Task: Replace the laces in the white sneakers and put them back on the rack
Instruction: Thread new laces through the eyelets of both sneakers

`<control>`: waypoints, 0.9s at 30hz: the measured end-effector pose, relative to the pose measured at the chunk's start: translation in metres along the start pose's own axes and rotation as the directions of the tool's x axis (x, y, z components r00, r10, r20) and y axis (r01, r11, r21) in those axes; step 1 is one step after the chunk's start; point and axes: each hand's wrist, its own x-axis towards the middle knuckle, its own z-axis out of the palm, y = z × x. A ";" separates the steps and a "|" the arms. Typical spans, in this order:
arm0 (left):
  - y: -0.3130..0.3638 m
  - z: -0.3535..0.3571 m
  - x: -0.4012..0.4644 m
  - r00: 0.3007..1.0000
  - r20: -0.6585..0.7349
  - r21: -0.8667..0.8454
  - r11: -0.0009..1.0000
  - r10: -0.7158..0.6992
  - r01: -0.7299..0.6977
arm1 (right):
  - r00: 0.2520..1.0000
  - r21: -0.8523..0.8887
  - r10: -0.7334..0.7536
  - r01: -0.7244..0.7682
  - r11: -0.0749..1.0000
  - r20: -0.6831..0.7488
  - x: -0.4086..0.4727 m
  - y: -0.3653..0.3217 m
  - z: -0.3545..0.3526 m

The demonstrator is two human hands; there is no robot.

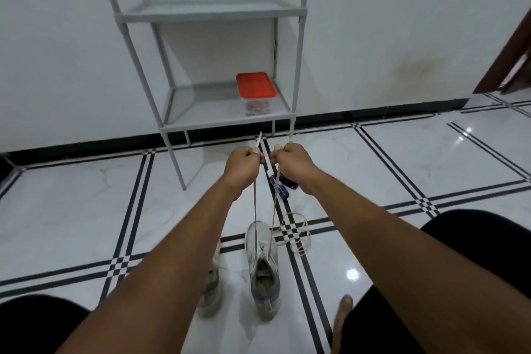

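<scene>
Head view, looking down past both outstretched forearms. White lace [255,210] runs up from the right-hand sneaker [263,264] in two taut strands, one to each fist. Left hand [242,164] has fingers curled tight round its strand, the stiff tip poking up past the knuckles. Right hand [293,162] is clenched on the other strand the same way. The fists are level with each other and close together but not touching.

Directly below the grip, nearer the person, the sneaker stands on the floor tiles [86,210], toe pointing away, heel opening toward the camera. The second sneaker [211,290] is just beside it to the left, largely hidden under the left forearm.

Down and right of the grip, a loose lace [296,234] lies coiled on the tiles, just beside the laced sneaker's toe. Just under the right hand is a small dark blue item [280,185] on the floor — too hidden to identify.

Beyond the fists, against the white wall, a grey two-shelf rack [212,11]. Its lower shelf carries a clear box with a red lid [255,85] at the right end.

Low in frame: dark-clad knees either side, and a bare foot [342,316] right of the sneaker's heel.
</scene>
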 end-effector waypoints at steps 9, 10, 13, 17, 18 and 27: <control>0.043 -0.027 -0.014 0.965 0.088 0.146 0.955 0.248 -0.259 | 0.966 -0.262 -0.254 0.260 0.930 0.056 -0.015 -0.027 -0.029; 0.042 -0.029 -0.016 0.963 0.078 0.143 0.953 0.257 -0.266 | 0.961 -0.232 -0.278 0.273 0.934 0.014 -0.019 -0.023 -0.027; 0.040 -0.029 -0.017 0.969 0.000 0.058 0.967 0.249 -0.248 | 0.959 -0.062 -0.268 0.263 0.963 -0.093 -0.025 -0.019 -0.020; 0.042 -0.025 -0.017 0.977 -0.040 -0.061 0.976 0.207 -0.209 | 0.950 0.006 -0.281 0.284 0.959 -0.137 -0.025 -0.019 -0.017; 0.042 -0.025 -0.016 0.978 -0.041 -0.065 0.976 0.206 -0.208 | 0.948 0.020 -0.282 0.288 0.957 -0.146 -0.025 -0.018 -0.017; 0.044 -0.025 -0.014 0.968 -0.061 -0.050 0.968 0.245 -0.248 | 0.944 -0.019 -0.311 0.311 0.950 -0.107 -0.021 -0.020 -0.006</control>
